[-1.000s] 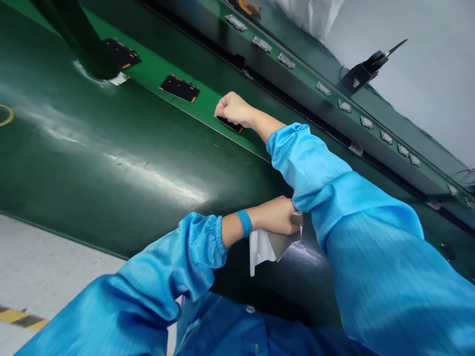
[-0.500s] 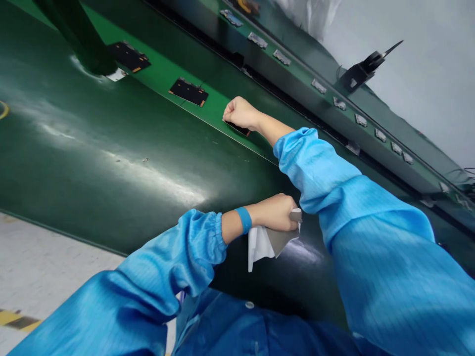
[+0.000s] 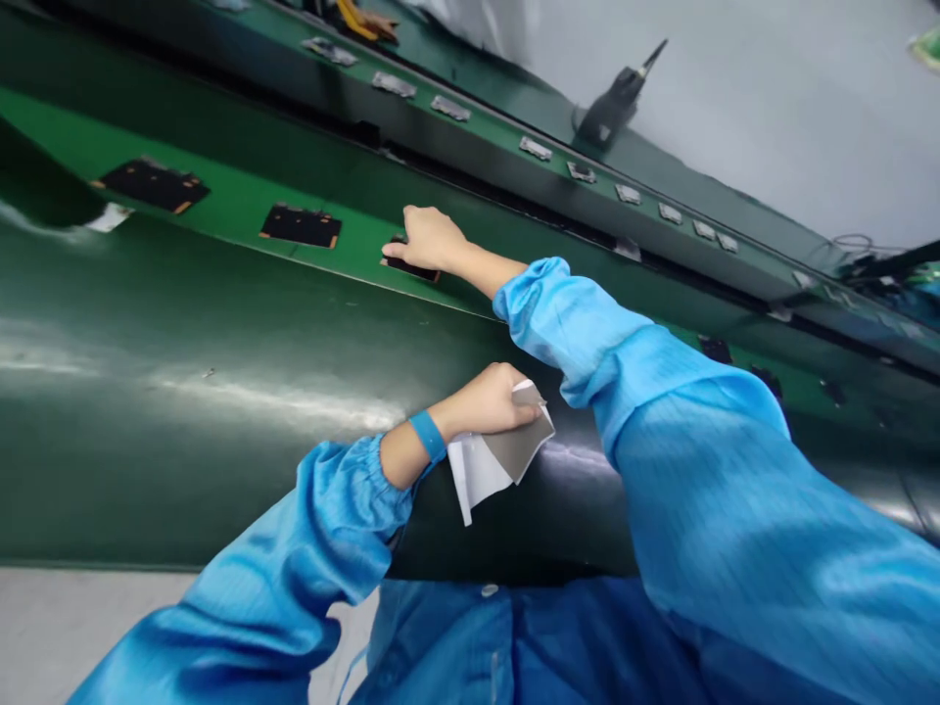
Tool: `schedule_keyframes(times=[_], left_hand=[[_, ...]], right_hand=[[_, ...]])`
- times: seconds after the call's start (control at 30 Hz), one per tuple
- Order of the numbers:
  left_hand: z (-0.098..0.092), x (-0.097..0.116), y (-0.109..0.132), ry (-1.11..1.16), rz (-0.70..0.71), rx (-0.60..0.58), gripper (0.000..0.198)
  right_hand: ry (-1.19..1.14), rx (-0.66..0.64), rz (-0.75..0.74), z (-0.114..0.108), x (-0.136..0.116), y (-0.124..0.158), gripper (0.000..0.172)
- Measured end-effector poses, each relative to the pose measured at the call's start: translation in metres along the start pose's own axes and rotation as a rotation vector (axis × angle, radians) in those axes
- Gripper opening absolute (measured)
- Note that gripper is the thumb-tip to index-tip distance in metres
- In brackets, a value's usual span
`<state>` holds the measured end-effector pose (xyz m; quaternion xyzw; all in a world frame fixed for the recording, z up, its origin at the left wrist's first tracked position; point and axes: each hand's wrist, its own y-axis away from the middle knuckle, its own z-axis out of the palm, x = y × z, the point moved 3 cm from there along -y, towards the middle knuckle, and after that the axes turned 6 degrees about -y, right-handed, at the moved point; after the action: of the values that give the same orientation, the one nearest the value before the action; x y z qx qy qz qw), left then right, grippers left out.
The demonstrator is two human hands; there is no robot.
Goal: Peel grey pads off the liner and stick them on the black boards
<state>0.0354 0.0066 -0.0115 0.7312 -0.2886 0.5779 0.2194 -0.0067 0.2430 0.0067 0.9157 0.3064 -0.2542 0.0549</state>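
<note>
My right hand [image 3: 428, 238] reaches out over the bright green conveyor belt [image 3: 220, 211] and rests with curled fingers on a small black circuit board [image 3: 411, 266]. My left hand [image 3: 491, 401] stays near my body over the dark green table [image 3: 220, 392], closed on a folded grey and white sheet [image 3: 493, 460]. Two more black boards [image 3: 301, 225] [image 3: 153, 184] lie further left on the belt. Both arms wear blue sleeves, and a blue band circles my left wrist.
A dark rail [image 3: 514, 186] beyond the belt carries several small silver parts [image 3: 536, 148]. A black tool [image 3: 613, 103] lies on the far green surface. Grey floor [image 3: 73, 627] shows at the lower left. A white label [image 3: 109, 217] lies at the belt's near edge.
The view has swung, and the boards on the belt have shifted. My right hand has stayed on the same black board, and my left hand has kept hold of the sheet.
</note>
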Motion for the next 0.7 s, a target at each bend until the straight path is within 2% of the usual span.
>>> schedule_keyframes(times=[0.1,0.23,0.33,0.43,0.5,0.6,0.7], left_hand=[[-0.001,0.001,0.001,-0.004,-0.053,-0.013,0.019],[0.0,0.003,0.001,-0.02,-0.073,-0.014,0.024],[-0.001,0.002,0.001,-0.015,-0.079,-0.009,0.026],[0.0,0.002,0.001,0.007,-0.076,-0.03,0.026],[0.0,0.002,0.001,0.027,-0.058,-0.038,0.023],[0.001,0.002,0.0,0.047,-0.017,-0.045,0.018],[0.003,0.002,-0.001,0.052,0.017,-0.043,0.017]], right_hand=[[-0.07,0.105,0.137,-0.016,0.018,0.04,0.026],[-0.223,0.1,0.133,-0.023,0.031,0.077,0.022],[-0.212,0.041,0.039,-0.018,0.022,0.075,0.015],[-0.085,0.021,-0.04,-0.006,0.005,0.063,0.02],[0.022,0.011,-0.041,0.004,-0.004,0.058,0.024],[0.141,-0.003,-0.026,0.017,-0.005,0.058,0.025],[0.139,0.039,-0.065,0.022,0.003,0.064,0.021]])
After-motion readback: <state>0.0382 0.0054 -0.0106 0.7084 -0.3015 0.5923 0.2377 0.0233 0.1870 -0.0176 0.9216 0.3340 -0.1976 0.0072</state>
